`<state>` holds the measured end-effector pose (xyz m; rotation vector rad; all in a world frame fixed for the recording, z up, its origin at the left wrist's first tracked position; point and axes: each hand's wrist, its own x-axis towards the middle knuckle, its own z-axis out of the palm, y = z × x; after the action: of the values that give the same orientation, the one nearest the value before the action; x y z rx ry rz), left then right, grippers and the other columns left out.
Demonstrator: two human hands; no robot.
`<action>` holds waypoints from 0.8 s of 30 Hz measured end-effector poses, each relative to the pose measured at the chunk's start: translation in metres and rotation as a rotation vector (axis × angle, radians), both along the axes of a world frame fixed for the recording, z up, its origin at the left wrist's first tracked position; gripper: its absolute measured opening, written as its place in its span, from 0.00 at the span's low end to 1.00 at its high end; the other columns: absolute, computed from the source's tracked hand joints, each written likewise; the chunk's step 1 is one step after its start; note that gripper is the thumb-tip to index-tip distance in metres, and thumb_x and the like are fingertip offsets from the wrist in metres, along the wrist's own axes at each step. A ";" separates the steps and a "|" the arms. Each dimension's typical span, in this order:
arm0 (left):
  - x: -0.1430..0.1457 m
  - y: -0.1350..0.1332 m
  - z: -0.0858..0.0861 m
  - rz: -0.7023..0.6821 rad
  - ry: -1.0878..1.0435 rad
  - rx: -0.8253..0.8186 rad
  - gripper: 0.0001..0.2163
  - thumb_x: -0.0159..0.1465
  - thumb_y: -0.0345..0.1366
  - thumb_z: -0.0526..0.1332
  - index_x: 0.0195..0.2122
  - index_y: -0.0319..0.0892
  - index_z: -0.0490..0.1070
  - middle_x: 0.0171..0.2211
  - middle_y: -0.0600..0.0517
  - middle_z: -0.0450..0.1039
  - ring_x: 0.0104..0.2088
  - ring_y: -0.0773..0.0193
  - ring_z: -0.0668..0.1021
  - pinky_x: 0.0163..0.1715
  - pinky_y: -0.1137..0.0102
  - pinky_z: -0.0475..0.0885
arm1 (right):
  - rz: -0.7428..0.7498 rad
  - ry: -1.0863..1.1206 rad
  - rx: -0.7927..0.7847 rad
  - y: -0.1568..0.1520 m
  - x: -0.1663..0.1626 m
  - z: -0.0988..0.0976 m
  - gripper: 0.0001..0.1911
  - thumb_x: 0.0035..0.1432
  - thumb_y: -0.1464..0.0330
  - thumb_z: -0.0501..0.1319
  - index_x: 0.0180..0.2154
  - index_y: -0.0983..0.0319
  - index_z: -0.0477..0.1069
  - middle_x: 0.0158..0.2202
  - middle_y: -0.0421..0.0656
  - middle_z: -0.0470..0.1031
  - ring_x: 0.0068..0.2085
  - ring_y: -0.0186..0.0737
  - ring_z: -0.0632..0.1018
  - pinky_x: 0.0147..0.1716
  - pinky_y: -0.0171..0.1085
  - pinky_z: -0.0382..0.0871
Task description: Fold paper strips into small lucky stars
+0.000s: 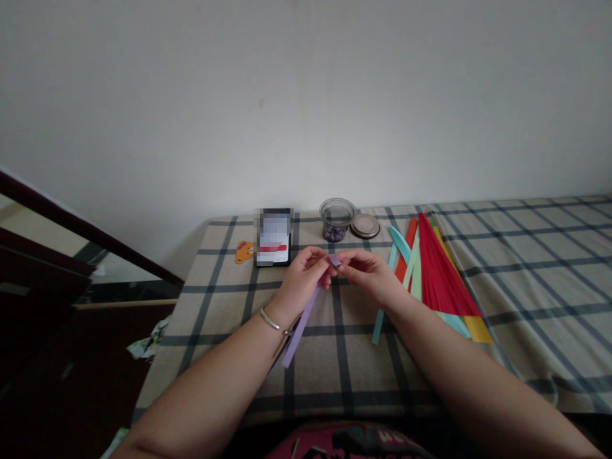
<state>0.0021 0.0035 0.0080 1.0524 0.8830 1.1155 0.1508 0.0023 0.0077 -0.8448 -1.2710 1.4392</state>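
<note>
Leftmost on the checked tablecloth (220,357) lies an orange bear sticker (245,252), touching a phone (273,237) that stands just beside it. The left hand (301,280), with a bracelet (270,320) on its wrist, pinches the upper end of a purple paper strip (300,326) between thumb and fingertips. The strip hangs down under the left wrist, above the cloth. The right hand (370,275) pinches the same folded end from the other side. Behind the hands stand a clear jar (337,220) and its lid (364,225), side by side. Coloured paper strips (437,277) lie fanned out just right of the right hand.
</note>
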 end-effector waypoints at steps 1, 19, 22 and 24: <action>0.000 0.000 -0.001 -0.009 -0.021 -0.003 0.10 0.56 0.39 0.63 0.32 0.40 0.65 0.21 0.56 0.70 0.18 0.73 0.70 0.18 0.77 0.63 | -0.004 0.007 -0.001 0.000 0.000 0.000 0.13 0.43 0.61 0.70 0.33 0.59 0.75 0.24 0.36 0.72 0.27 0.33 0.73 0.31 0.36 0.68; 0.004 -0.004 -0.003 -0.081 -0.155 -0.068 0.12 0.52 0.36 0.68 0.38 0.40 0.77 0.33 0.51 0.77 0.31 0.71 0.75 0.34 0.73 0.70 | -0.093 0.011 0.039 0.005 0.005 -0.006 0.13 0.45 0.63 0.69 0.36 0.58 0.75 0.24 0.36 0.71 0.25 0.31 0.70 0.28 0.34 0.66; 0.004 -0.001 -0.008 -0.010 -0.121 -0.017 0.11 0.54 0.38 0.66 0.37 0.40 0.77 0.31 0.51 0.76 0.31 0.69 0.75 0.35 0.72 0.71 | -0.109 0.011 0.008 0.003 0.004 -0.004 0.14 0.44 0.63 0.70 0.36 0.58 0.75 0.27 0.38 0.73 0.27 0.32 0.72 0.28 0.34 0.66; 0.004 0.000 -0.009 0.033 -0.109 -0.003 0.10 0.55 0.39 0.66 0.36 0.40 0.77 0.30 0.51 0.76 0.30 0.69 0.75 0.35 0.72 0.71 | -0.127 0.007 -0.002 0.003 0.003 -0.004 0.15 0.43 0.62 0.70 0.35 0.59 0.75 0.28 0.39 0.74 0.27 0.32 0.72 0.27 0.33 0.65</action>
<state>0.0056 0.0032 -0.0008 0.9684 0.8172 1.1876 0.1540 0.0054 0.0041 -0.9050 -1.1893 1.3424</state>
